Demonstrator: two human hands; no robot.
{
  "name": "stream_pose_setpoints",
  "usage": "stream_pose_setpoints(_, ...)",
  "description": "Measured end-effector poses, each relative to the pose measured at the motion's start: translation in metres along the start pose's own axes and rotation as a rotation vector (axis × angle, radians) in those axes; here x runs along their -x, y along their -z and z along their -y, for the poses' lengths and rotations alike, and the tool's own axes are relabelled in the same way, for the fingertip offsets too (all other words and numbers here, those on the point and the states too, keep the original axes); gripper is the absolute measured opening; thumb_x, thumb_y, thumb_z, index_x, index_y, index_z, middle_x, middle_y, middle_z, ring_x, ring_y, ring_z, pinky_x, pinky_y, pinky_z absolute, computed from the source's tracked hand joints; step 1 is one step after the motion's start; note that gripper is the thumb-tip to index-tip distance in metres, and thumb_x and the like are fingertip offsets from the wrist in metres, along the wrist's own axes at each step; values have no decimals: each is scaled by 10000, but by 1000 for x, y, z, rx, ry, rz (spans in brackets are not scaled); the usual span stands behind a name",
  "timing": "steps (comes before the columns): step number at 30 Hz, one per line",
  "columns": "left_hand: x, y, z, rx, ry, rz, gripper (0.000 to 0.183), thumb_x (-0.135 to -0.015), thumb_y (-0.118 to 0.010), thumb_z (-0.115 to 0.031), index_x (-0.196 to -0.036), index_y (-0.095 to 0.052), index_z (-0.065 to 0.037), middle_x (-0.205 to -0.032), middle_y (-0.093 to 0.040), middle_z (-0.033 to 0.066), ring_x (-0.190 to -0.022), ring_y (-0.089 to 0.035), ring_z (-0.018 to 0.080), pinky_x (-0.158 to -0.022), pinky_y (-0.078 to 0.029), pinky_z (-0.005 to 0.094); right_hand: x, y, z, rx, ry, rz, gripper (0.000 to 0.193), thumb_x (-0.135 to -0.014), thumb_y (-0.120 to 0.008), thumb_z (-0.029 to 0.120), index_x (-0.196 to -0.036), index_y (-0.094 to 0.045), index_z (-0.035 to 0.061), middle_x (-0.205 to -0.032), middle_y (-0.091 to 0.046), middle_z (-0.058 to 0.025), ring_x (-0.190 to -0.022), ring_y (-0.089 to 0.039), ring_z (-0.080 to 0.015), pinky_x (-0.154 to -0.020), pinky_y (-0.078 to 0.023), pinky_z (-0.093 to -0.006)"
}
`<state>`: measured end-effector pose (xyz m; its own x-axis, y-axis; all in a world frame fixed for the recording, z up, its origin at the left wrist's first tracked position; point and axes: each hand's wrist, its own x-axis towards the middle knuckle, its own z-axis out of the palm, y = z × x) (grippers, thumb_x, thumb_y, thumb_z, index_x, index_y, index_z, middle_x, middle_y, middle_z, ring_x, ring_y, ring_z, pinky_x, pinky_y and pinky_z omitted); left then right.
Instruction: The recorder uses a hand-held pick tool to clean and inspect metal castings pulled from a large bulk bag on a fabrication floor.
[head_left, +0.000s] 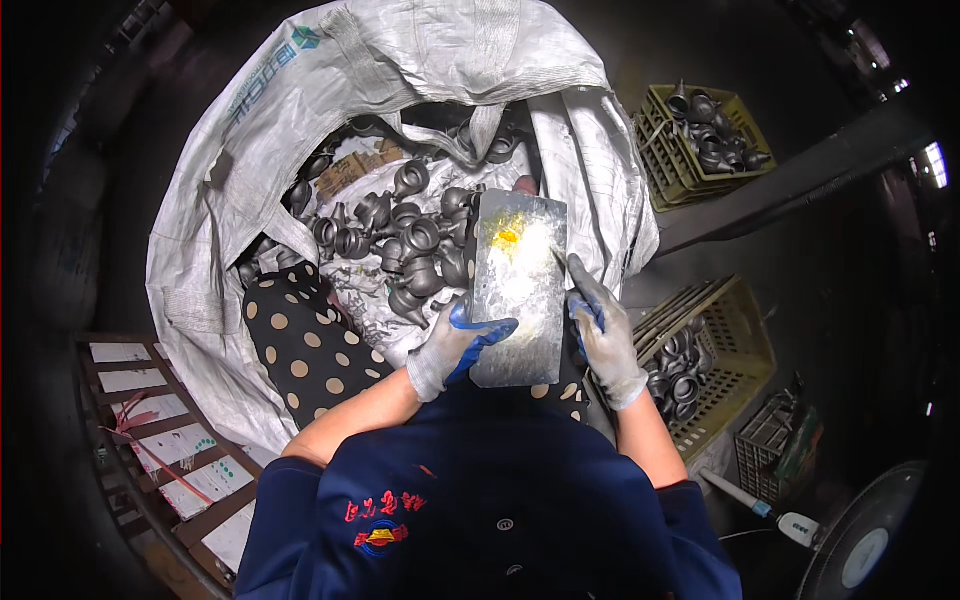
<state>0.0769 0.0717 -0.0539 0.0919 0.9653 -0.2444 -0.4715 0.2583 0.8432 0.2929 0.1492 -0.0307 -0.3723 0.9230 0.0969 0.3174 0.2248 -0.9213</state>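
A flat rectangular metal plate, scuffed grey with a yellow stain near its far end, is held up in front of me. My left hand, in a grey-white glove with blue palm, grips its left edge with the thumb laid across the face. Along the right edge, my right hand in a matching glove grips the plate, its index finger stretched along the side. Beyond the plate, several dark grey cast metal fittings lie heaped inside a big white woven sack. What is under the plate is hidden.
Yellow-green plastic crates with more fittings stand at right, one far and one nearer. A dark beam runs between them. A fan stands at lower right, a slatted rack at left. Polka-dot cloth covers my legs.
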Motion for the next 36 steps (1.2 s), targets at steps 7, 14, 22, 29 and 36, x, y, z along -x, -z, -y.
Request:
stream_pose_setpoints(7, 2, -5, -1, 178, 37, -69, 364, -859, -592, -6, -1211, -501, 15, -1127, -606, 107, -985, -613, 179, -893, -491, 307, -8, 6, 16, 691, -70, 160, 389, -819, -575, 183, -1196, -575, 282, -893, -605, -160, -846, -602, -354, -738, -493, -441)
stream_pose_setpoints(14, 3, -8, -3, 184, 55, -124, 337, -870, -557, 24, -1201, -498, 45, -1097, -611, 137, -964, -623, 209, -875, -513, 310, -2, 17, 25, -13, -238, 210, 304, -842, -561, 107, -1137, -632, 96, -1006, -656, -171, -832, -649, -263, -740, -512, -362)
stream_pose_setpoints(22, -1, -1, 6, 269, 109, -115, 391, -842, -623, 9, -1215, -507, 11, -1106, -607, 76, -961, -610, 147, -856, -511, 272, -10, 9, 22, 127, -111, 176, 257, -825, -565, 19, -1069, -635, -25, -1005, -675, -167, -894, -657, -203, -813, -491, -283)
stream_pose_setpoints(29, -2, 0, 10, 60, 82, -97, 414, -850, -591, 31, -1248, -478, 18, -1146, -592, 97, -1009, -595, 167, -891, -494, 286, -37, 7, 2, 146, -137, 115, 268, -816, -560, 11, -1071, -635, -27, -1037, -676, -161, -949, -644, -169, -842, -485, -277)
stream_pose_setpoints(36, 0, -2, 5, 349, 29, -19, 399, -844, -613, -9, -1226, -498, 5, -1138, -596, 99, -1011, -603, 182, -914, -494, 318, -25, 8, 20, 8, -172, 257, 285, -838, -523, -7, -1105, -616, -46, -1119, -653, -139, -1019, -606, -146, -894, -457, -258)
